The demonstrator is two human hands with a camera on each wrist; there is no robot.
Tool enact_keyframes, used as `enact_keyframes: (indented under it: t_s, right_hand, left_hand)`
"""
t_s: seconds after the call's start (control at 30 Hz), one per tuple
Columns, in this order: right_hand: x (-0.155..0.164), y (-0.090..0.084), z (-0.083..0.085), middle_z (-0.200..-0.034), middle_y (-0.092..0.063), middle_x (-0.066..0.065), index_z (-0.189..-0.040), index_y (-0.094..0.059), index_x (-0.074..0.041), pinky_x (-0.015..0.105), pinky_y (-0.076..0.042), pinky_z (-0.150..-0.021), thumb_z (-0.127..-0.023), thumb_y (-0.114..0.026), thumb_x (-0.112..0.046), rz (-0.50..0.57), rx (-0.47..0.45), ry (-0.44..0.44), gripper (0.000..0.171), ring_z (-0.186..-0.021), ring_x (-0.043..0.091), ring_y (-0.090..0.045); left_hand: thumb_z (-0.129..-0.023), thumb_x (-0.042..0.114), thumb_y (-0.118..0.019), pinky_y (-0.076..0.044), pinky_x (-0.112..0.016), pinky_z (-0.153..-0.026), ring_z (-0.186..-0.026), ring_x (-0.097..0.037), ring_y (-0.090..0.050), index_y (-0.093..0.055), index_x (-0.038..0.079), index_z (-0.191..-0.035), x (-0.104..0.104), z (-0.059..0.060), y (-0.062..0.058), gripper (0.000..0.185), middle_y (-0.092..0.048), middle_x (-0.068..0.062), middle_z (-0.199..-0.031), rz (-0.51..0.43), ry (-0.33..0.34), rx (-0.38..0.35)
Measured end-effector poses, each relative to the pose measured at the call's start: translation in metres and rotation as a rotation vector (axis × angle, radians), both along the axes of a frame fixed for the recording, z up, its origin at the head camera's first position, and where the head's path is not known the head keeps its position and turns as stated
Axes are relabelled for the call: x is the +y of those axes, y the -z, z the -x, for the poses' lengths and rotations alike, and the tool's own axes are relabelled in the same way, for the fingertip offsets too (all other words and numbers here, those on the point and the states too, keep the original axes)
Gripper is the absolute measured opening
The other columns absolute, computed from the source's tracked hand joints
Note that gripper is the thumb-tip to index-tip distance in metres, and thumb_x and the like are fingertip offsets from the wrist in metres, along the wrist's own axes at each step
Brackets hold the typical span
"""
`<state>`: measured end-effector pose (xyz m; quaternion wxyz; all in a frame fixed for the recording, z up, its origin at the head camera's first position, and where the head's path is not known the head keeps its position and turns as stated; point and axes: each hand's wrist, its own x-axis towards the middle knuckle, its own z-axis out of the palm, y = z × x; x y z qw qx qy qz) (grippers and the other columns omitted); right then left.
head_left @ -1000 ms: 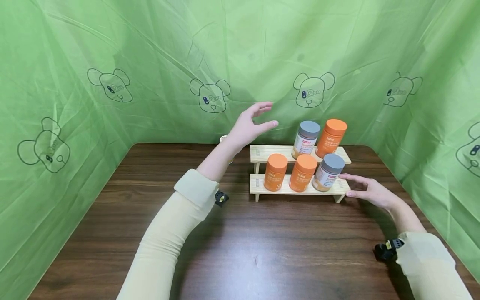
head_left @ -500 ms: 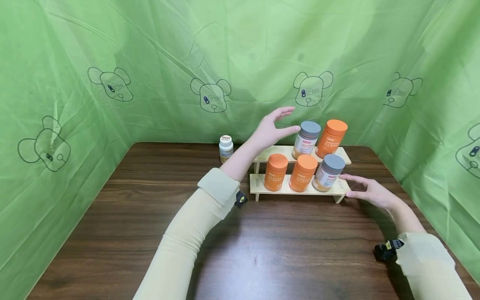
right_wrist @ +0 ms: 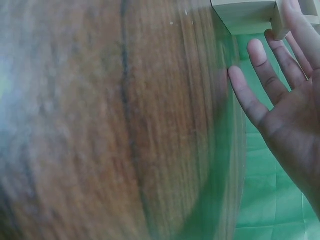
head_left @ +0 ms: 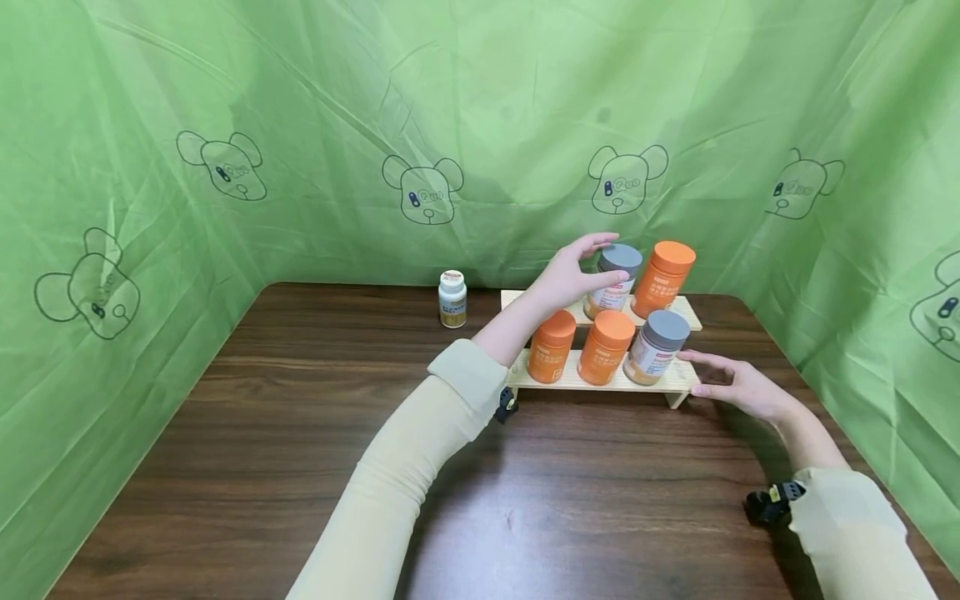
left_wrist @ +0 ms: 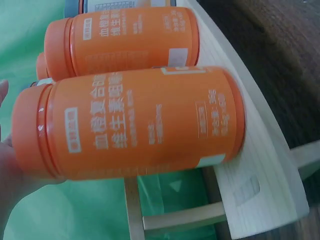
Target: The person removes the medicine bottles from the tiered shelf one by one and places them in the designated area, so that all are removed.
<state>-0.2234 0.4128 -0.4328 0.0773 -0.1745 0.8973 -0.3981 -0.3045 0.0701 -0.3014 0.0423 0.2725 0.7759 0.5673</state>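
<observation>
A two-step wooden rack [head_left: 678,377] stands at the back of the dark wooden table [head_left: 300,433]. The upper step holds a grey-lidded bottle [head_left: 617,280] and an orange bottle [head_left: 663,277]. The lower step holds two orange bottles [head_left: 550,347] and a grey-lidded one [head_left: 654,346]. My left hand [head_left: 581,268] reaches the upper grey-lidded bottle from the left, fingers spread over its lid and thumb touching its front. My right hand [head_left: 731,383] lies flat on the table, fingertips [right_wrist: 257,50] at the rack's right end [right_wrist: 245,15]. The left wrist view shows the two orange bottles [left_wrist: 140,122] up close.
A small white bottle [head_left: 452,298] stands alone on the table, left of the rack near the back edge. Green printed cloth [head_left: 150,208] walls in the table on three sides. Bare tabletop stretches across the front and left.
My left hand has swung right and down from above the small white bottle to the upper grey-lidded bottle. The right hand has stayed at the rack's right end.
</observation>
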Motion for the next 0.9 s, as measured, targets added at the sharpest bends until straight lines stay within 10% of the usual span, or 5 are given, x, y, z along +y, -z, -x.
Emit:
enact_keyframes:
  t_s: [0.9]
  right_hand:
    - [-0.0001, -0.0004, 0.0, -0.126, -0.051, -0.013, -0.142, -0.044, -0.014, 0.021, -0.048, -0.077, -0.09, -0.065, -0.018, -0.014, 0.001, 0.007, 0.056, -0.095, 0.007, -0.058]
  left_hand:
    - [-0.083, 0.028, -0.074, -0.043, -0.025, -0.097, -0.116, -0.01, -0.052, -0.058, 0.024, -0.125, 0.0086, 0.0061, 0.0032, 0.045, -0.057, 0.007, -0.125, -0.056, -0.013, -0.069]
